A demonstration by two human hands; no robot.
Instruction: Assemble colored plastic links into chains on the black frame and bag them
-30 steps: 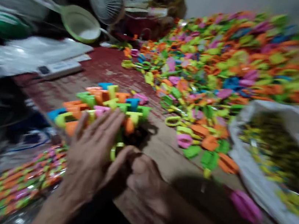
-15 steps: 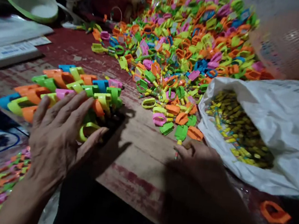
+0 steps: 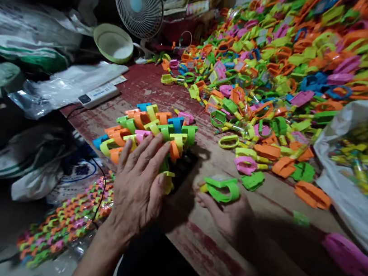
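My left hand [image 3: 139,184] lies with fingers stretched out over the near side of a block of bright plastic pieces [image 3: 152,117] set in close rows, in orange, green, yellow, blue and pink. The thumb rests beside a yellow piece [image 3: 167,182] at the block's near right corner. My right hand [image 3: 228,215] is closed on a green plastic loop piece [image 3: 222,190] with a yellow end, held just above the table right of the block. The fingers pinch the yellow end, partly hidden. Loose loop pieces [image 3: 267,150] lie beyond the right hand.
A tall heap of the same pieces [image 3: 285,47] covers the table's back right. A white sack [image 3: 331,136] of small yellow tubes stands at right. A fan [image 3: 139,4], a bowl [image 3: 113,43] and a white power strip [image 3: 99,95] are at back left. More pieces [image 3: 66,222] lie below the table's left edge.
The view has turned left. My right hand has lifted the green loop piece from among the loose ones and brought it towards the block. My left hand stays on the block.
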